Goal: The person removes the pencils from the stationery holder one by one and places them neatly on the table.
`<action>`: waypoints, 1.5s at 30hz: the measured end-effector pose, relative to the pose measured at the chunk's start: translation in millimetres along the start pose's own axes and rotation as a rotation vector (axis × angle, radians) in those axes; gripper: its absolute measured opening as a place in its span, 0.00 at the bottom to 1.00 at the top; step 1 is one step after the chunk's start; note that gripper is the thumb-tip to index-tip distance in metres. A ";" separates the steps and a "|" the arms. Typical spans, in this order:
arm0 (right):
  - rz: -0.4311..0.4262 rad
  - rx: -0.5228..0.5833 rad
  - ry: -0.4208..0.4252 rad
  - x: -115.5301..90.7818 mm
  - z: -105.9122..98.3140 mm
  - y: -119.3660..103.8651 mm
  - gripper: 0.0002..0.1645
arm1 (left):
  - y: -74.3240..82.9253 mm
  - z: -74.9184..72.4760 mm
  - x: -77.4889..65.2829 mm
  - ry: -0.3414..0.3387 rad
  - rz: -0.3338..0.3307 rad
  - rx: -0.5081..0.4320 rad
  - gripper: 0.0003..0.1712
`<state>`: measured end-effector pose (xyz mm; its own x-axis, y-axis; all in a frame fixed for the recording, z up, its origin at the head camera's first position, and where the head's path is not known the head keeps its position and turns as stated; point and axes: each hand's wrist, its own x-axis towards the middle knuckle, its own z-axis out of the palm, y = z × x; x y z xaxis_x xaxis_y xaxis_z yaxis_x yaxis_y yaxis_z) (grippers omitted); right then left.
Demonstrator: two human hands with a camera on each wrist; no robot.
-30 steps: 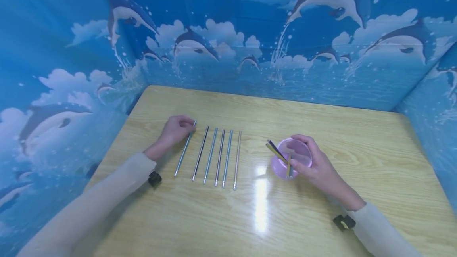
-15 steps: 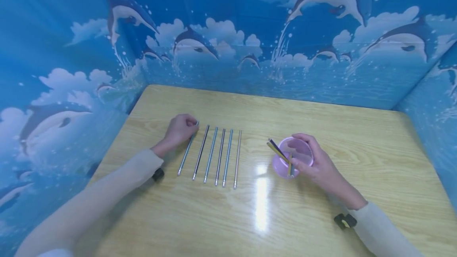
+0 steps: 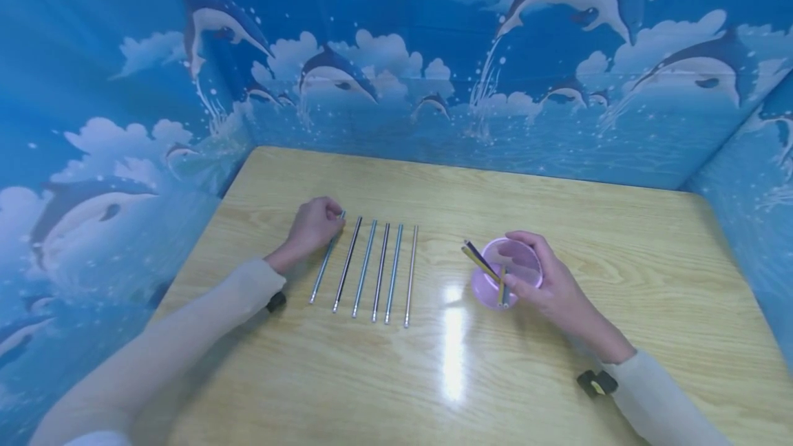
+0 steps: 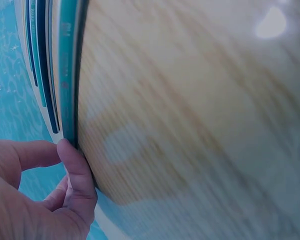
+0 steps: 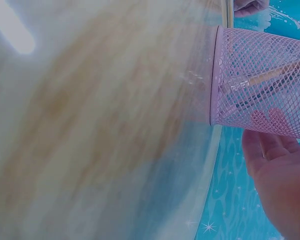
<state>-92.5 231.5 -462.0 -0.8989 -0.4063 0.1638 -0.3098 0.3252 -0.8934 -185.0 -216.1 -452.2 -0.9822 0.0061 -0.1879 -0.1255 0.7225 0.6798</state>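
Note:
My left hand (image 3: 314, 224) pinches the far end of a teal pencil (image 3: 321, 272), leftmost in a row on the table. In the left wrist view, thumb and fingers meet at the tip of this teal pencil (image 4: 67, 75). Several more pencils (image 3: 365, 267), dark, teal and a paler one, lie side by side to its right, eraser ends nearer me. My right hand (image 3: 554, 291) grips a pink mesh pencil cup (image 5: 265, 52) standing on the table. Several pencils (image 3: 478, 261) lean in the cup, two of them toward the left.
The wood-grain table (image 3: 557, 212) has a bright glare streak left of the cup. A blue dolphin-print curtain (image 3: 384, 122) encloses the table at the back and both sides. Small black devices are strapped to both wrists.
My left hand has shifted slightly right, carrying the leftmost pencil closer to its neighbour; over the last half second it is nearly still. The right hand and cup stay put.

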 end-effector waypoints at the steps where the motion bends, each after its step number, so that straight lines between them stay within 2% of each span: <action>1: 0.003 0.001 0.000 -0.1 0.0 -0.2 0.41 | -0.4 -0.1 -0.1 -0.001 0.003 -0.002 0.18; 9: 0.018 0.002 0.004 -0.3 -0.3 -2.3 0.40 | -2.9 -0.9 -1.4 -0.015 0.031 -0.010 0.19; 18: 0.030 0.006 -0.002 -0.3 0.1 -2.8 0.40 | -3.9 -1.5 -1.6 -0.027 0.011 -0.009 0.22; 27: 0.036 0.004 -0.002 -0.5 0.4 -2.5 0.40 | -3.2 -7.8 -10.9 -0.008 0.006 0.001 0.27; 33: 0.039 -0.002 0.000 -1.1 0.2 -2.8 0.40 | 10.6 -12.2 -28.7 0.031 0.065 -0.134 0.24; 37: 0.034 -0.002 0.000 -0.9 -0.2 -3.4 0.40 | 26.7 -6.9 -45.5 0.047 0.117 -0.242 0.22; 45: 0.016 0.004 0.006 -0.7 -0.4 -1.9 0.41 | 58.7 13.7 -70.5 -0.018 0.239 -0.389 0.20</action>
<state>-91.4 231.6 -460.3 -0.9056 -0.3961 0.1513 -0.2938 0.3287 -0.8976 -121.2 -164.6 -408.8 -0.9879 0.1550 -0.0034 0.0574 0.3862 0.9206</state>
